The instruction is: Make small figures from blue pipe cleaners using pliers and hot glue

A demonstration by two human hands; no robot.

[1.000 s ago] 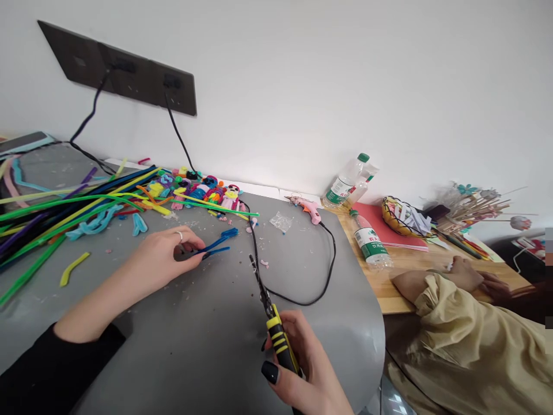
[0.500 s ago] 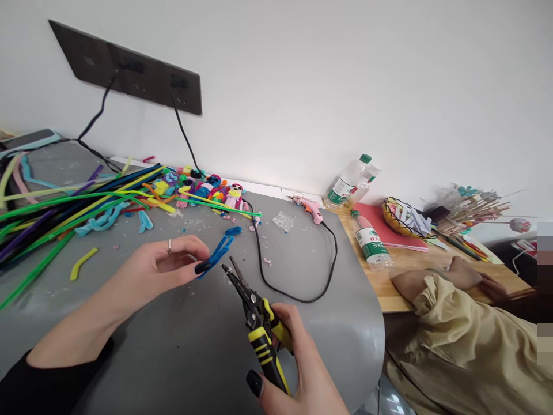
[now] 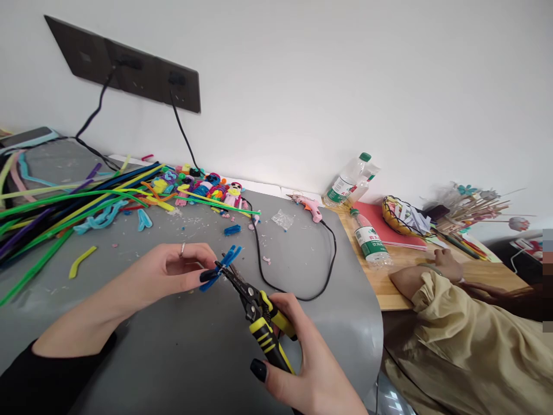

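My left hand (image 3: 173, 274) pinches a folded blue pipe cleaner (image 3: 224, 262) between thumb and fingers, just above the grey table (image 3: 181, 346). My right hand (image 3: 302, 363) grips the yellow-and-black handles of a pair of pliers (image 3: 254, 305). The jaws of the pliers point up and left and sit around the blue pipe cleaner close to my left fingertips. A short blue offcut (image 3: 232, 230) lies on the table just behind.
A pile of long coloured pipe cleaners (image 3: 73, 204) and small pipe-cleaner figures (image 3: 207, 189) fill the back left. A pink glue gun (image 3: 307, 206) with a black cord (image 3: 302, 288) lies at the back. Another person's sleeve (image 3: 458, 323) rests on the wooden table (image 3: 389, 276) with bottles (image 3: 367, 242).
The pliers have moved up and left, and their jaws now sit around the blue pipe cleaner. My left hand has lifted it off the table and turned it towards the pliers.
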